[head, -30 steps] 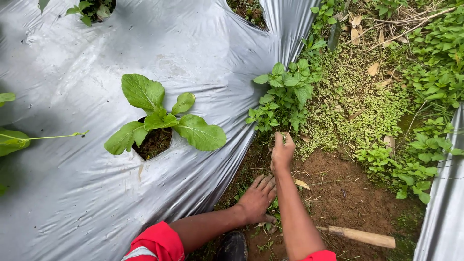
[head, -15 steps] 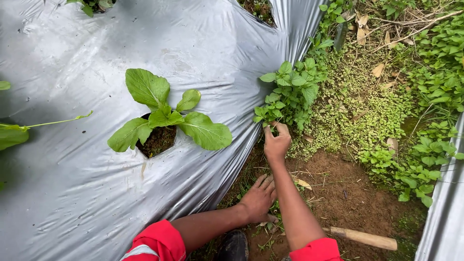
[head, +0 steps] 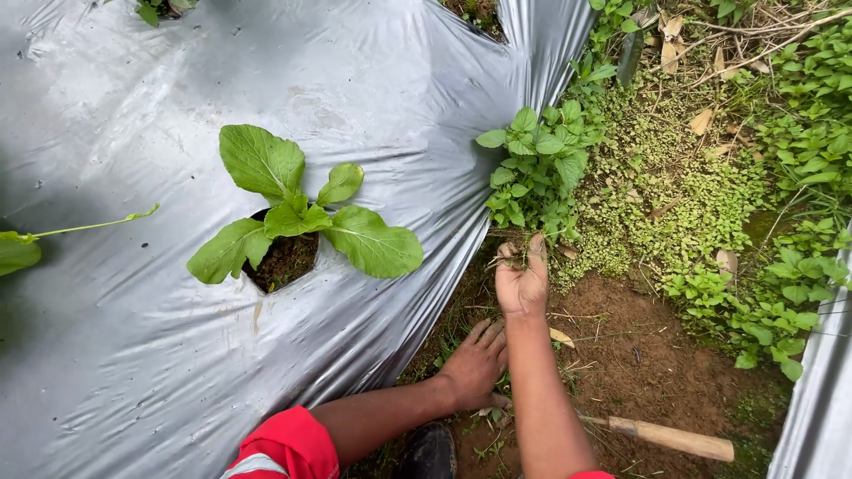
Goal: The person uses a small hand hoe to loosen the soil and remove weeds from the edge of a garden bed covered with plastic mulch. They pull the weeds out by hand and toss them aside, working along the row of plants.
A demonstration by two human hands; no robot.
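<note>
Item: weed clump (head: 540,173), broad-leaved, green, rooted at the edge of the silver plastic mulch sheet (head: 133,355), standing at 12 o'clock from the right hand (head: 521,279). The clump's lowest stems meet the fingertips; the leafy top rises clear above them.

Right hand: back of hand toward the viewer, fingers (head: 535,247) curled in toward the thumb, closed on a thin wisp of stems and rootlets at the foot of the clump. Forearm runs from 6 o'clock straight up the bare soil strip (head: 639,355), wrist in line with it.

Left hand: (head: 475,364) palm down, fingers spread and flat on the soil at the sheet's edge, holding nothing. It sits at 7 o'clock from the right hand, just beside the right forearm. Red sleeve (head: 284,443) at the lower frame edge.

Surroundings: sheet edge runs diagonally at 10 o'clock from the right hand, close to it. Leafy seedling (head: 297,222) in a round hole in the sheet, well apart at 9 o'clock. Low ground-cover weeds (head: 674,204) at 2 o'clock. Open bare soil at 4 o'clock, with a wooden handle (head: 670,436) lying on it near the forearm. A second sheet edge (head: 821,417) closes the strip at 3 to 4 o'clock
</note>
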